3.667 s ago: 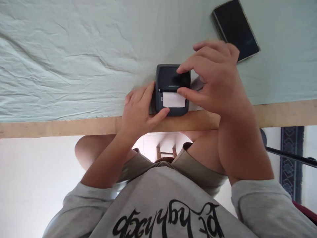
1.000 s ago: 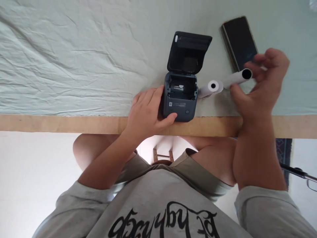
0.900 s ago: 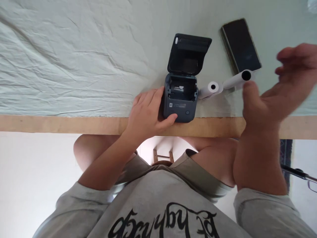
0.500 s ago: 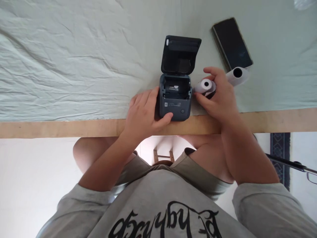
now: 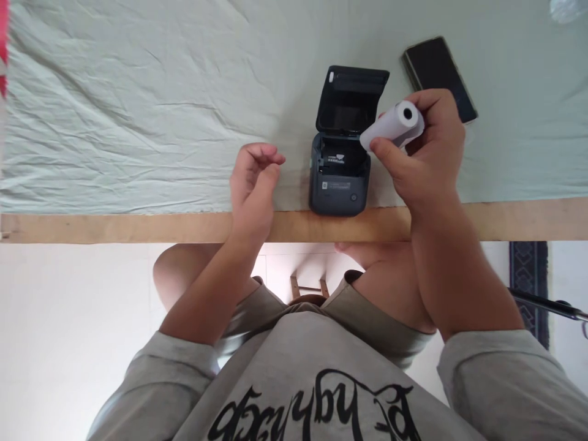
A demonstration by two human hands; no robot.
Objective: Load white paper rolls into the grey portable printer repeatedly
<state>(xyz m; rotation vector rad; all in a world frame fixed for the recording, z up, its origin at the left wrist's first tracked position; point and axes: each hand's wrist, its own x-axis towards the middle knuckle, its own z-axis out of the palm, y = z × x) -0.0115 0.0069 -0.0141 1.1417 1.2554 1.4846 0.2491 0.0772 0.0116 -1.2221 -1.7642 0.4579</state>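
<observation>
A dark thermal printer (image 5: 339, 199) stands near the table's front edge, its lid (image 5: 351, 101) raised and its paper compartment exposed. My right hand (image 5: 434, 147) grips a white paper roll (image 5: 390, 127) between thumb and fingers. The roll is tilted, its lower end over the right side of the open compartment and its dark core facing up. Left of the printer, apart from it, my left hand (image 5: 255, 187) hovers with loosely curled fingers and nothing visible in them. The second paper roll does not show; my right hand may cover it.
Behind my right hand lies a black smartphone (image 5: 438, 70) in a case. A pale green cloth (image 5: 138, 110) covers the table up to its wooden front edge (image 5: 114, 226). Something clear and crumpled (image 5: 565, 9) sits in the far right corner.
My left hand has let go of the printer and drawn away to the left. My right hand has lifted the paper roll from beside the printer up to its open compartment.
</observation>
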